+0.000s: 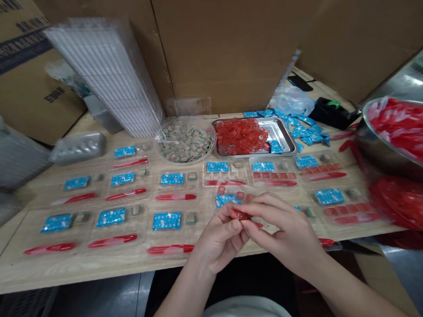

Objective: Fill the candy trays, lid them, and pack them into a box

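Red piece [241, 215] held between left fingers [230, 229] and right fingers [263, 211]

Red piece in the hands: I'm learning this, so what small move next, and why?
Perhaps move the red piece toward the clear tray just ahead: the left hand and right hand pinch it, that tray's row seems without red, and red pieces line a row to its right.

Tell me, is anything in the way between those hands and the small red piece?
Nothing visible: the left hand and right hand both have fingertips on the small red piece. The nearest blue packet lies just beyond them, not between.
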`<state>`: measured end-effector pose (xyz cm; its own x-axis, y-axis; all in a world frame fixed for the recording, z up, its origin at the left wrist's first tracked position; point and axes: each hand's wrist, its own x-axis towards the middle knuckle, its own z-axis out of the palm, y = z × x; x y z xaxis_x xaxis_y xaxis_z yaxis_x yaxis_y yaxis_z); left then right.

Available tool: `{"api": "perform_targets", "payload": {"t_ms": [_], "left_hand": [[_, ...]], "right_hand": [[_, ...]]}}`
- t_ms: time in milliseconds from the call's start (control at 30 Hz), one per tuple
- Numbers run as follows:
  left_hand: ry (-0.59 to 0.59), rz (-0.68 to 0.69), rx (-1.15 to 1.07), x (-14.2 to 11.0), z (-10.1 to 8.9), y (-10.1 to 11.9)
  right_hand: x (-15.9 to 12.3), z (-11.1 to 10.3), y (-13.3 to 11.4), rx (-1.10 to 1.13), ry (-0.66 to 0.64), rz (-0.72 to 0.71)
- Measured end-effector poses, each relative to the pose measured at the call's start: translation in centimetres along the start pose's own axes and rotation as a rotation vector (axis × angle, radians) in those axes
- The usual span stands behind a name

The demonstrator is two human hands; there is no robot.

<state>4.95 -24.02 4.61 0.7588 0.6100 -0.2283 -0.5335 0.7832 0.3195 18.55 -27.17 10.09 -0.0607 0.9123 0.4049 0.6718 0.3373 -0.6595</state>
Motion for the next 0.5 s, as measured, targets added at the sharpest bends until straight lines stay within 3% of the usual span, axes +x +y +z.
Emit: {"api": "perform_targets", "payload": {"t_ms": [300,400,500], "left_hand": [[0.055,0.068,0.132,0.2,0.1,0.3],[0.211,0.217,0.537,-0.2,-0.2,0.2],[0.360,0.397,1.220,-0.7,-0.9,0.0]], "right_hand": [[-0.5,0.2,0.8,-0.071,0.041,0.041],[-1.1,0.1,1.7,-0.132,0.067,0.063],[-2.5,-1.7,4.1,-0.251,0.100,0.141]]}}
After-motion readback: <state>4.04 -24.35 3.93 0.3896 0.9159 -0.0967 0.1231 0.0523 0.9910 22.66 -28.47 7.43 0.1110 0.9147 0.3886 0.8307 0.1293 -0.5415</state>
